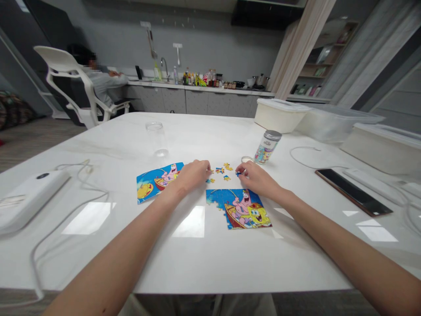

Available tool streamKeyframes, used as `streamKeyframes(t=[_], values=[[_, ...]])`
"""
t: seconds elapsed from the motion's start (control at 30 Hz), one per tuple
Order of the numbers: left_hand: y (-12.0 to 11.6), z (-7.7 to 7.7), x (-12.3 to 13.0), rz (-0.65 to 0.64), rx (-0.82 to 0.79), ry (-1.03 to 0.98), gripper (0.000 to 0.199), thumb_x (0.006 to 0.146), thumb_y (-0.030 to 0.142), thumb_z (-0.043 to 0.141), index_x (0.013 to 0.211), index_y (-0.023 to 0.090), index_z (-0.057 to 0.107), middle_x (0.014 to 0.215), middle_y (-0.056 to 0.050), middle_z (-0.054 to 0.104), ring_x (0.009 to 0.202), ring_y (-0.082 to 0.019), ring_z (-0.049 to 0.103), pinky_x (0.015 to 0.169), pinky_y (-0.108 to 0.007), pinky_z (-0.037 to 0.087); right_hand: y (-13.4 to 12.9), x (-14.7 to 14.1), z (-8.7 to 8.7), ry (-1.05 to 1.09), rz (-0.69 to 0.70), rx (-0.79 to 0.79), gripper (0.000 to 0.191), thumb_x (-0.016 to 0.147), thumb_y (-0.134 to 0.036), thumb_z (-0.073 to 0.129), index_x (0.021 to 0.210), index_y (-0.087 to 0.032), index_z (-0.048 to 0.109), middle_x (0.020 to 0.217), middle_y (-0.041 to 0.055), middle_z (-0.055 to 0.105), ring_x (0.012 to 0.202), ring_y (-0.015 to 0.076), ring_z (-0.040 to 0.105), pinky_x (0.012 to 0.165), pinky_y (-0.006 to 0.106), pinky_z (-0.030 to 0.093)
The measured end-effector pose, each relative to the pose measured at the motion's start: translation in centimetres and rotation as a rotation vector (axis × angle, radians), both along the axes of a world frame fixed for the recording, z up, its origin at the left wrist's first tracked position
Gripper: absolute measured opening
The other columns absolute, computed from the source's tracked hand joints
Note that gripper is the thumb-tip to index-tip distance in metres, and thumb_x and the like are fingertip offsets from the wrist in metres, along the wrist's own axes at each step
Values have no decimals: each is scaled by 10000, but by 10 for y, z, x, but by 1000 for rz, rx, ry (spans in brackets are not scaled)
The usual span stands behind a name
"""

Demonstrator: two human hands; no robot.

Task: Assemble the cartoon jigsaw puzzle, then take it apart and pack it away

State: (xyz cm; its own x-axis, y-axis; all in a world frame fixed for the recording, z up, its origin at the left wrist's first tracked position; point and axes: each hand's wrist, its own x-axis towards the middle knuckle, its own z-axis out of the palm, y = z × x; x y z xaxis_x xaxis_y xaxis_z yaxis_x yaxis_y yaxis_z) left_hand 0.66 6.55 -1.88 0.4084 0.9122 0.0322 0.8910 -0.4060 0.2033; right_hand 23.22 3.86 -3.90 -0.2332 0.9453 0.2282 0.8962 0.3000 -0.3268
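A partly assembled jigsaw puzzle (238, 208) of cartoon characters in a boat lies on the white table (204, 263), just below my hands. To its left lies a printed picture card (159, 181) of a similar scene, with my left hand (192, 174) overlapping its right edge. Those fingertips are beside several small loose puzzle pieces (219, 171). My right hand (253, 177) rests just above the assembled part, and a small blue puzzle piece (237, 174) shows at its fingertips. The left hand's grip is hidden.
A drinking glass (157, 139) and a silver-lidded tin (268, 147) stand beyond my hands. A phone (353, 192), plastic boxes (282, 115) and a white corded device (29, 199) lie about the table. A person (101, 83) sits at the back left.
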Motion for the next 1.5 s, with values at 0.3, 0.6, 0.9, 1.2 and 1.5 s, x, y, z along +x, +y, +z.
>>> streamKeyframes(t=[0.3,0.6,0.9,1.2,1.5], values=[[3,-3,-4,6,-43,-99,260,844,335,510,1000,185,653,847,-74,705,958,-239,637,768,-312,462,-1,0,1,-4,3,-6,189,828,-124,517,981,-146,625,971,96,593,831,197,586,809,329,442],[-6,12,-9,-105,-38,-93,248,860,336,526,933,176,701,866,-75,694,820,-190,618,718,-277,438,-2,-3,5,5,-11,-43,193,833,-142,512,993,-138,620,986,107,591,858,215,591,826,352,450],[-27,37,-10,-415,-403,-180,272,838,366,553,917,171,724,707,-2,660,578,-94,517,600,-214,383,-15,-14,18,200,346,3,120,837,-198,539,910,-185,633,922,55,642,825,175,576,758,317,447],[-28,37,-12,-428,-482,-242,263,820,369,554,849,158,708,683,17,626,576,-85,460,562,-203,350,-32,-27,29,359,503,-323,87,825,-237,550,845,-192,623,798,10,661,692,129,544,654,280,410],[-29,40,-11,-442,-470,-205,248,820,360,551,813,165,703,685,20,625,590,-91,474,552,-208,340,-34,-34,29,525,476,-426,58,757,-192,606,807,-192,575,817,18,656,701,126,572,640,267,436]])
